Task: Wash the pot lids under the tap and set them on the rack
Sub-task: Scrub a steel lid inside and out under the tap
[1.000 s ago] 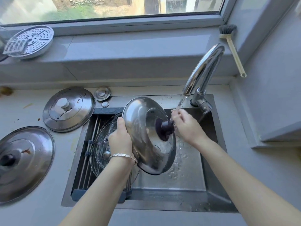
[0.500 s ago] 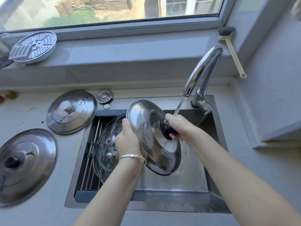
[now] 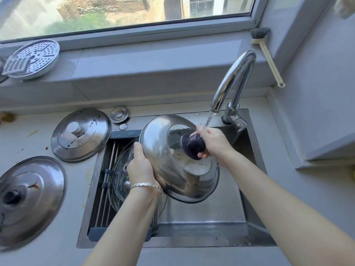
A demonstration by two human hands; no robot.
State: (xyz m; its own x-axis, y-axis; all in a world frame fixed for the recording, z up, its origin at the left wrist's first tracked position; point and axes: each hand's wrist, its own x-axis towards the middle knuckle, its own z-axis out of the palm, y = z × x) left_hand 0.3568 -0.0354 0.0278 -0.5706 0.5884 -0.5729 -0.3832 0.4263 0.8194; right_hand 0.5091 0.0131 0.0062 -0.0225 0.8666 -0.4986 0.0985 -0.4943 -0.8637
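A domed steel lid (image 3: pixel 163 150) with a dark knob is tilted on edge over the sink (image 3: pixel 217 214). My left hand (image 3: pixel 141 166) grips its left rim. My right hand (image 3: pixel 213 143) is wrapped around the dark knob (image 3: pixel 193 145). Water runs from the tap (image 3: pixel 232 81) onto my right hand. A glass lid (image 3: pixel 120 169) lies on the rack (image 3: pixel 107 181) in the sink's left part, partly hidden behind my left hand. Two more steel lids rest on the counter: one with a pale knob (image 3: pixel 80 134), one with a dark knob (image 3: pixel 28 198).
A small round metal cap (image 3: pixel 119 114) and a smaller disc (image 3: pixel 123 126) lie behind the sink. A perforated steamer plate (image 3: pixel 32 58) sits on the window sill. A brush (image 3: pixel 266 52) leans in the right corner by the wall.
My right hand has moved from beside the knob to closing around it. The lid has shifted slightly; the view has moved a bit closer.
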